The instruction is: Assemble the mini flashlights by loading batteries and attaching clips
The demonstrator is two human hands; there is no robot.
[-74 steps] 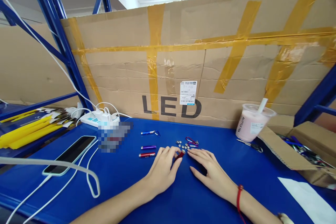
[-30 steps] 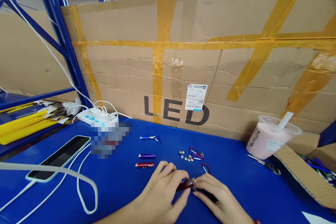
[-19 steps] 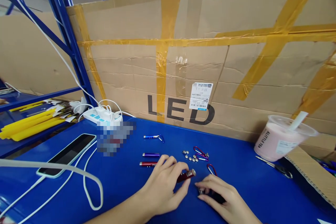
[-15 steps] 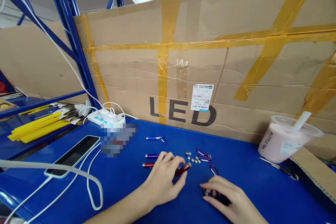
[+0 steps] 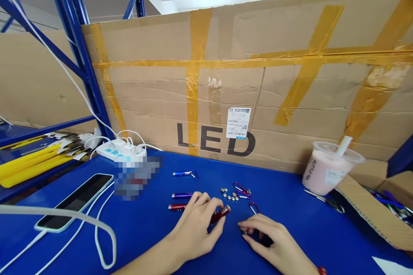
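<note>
My left hand [image 5: 198,223] is closed around a dark red mini flashlight tube [image 5: 222,213], its silvery end pointing up to the right. Beneath and left of its fingers lie another red flashlight [image 5: 177,207] and a purple one [image 5: 181,195], both partly covered. My right hand [image 5: 267,236] pinches a small silvery piece [image 5: 245,232] between thumb and fingertips, close above the table; its exact kind is hidden. Just behind that hand is a red carabiner clip [image 5: 254,208]. Several small silver button cells [image 5: 229,197] lie beyond, beside more carabiner clips [image 5: 239,187].
Further back lies a blue flashlight with a clip [image 5: 184,174]. On the left are a phone [image 5: 75,202], white cables and a power strip [image 5: 119,150]. A drink cup [image 5: 329,169], a tool with a dark handle [image 5: 334,205] and a cardboard box [image 5: 371,210] stand right.
The view has turned slightly right, bringing more of the box into sight. Both hands keep nearly the same pose, still holding the flashlight tube and the small silvery piece.
</note>
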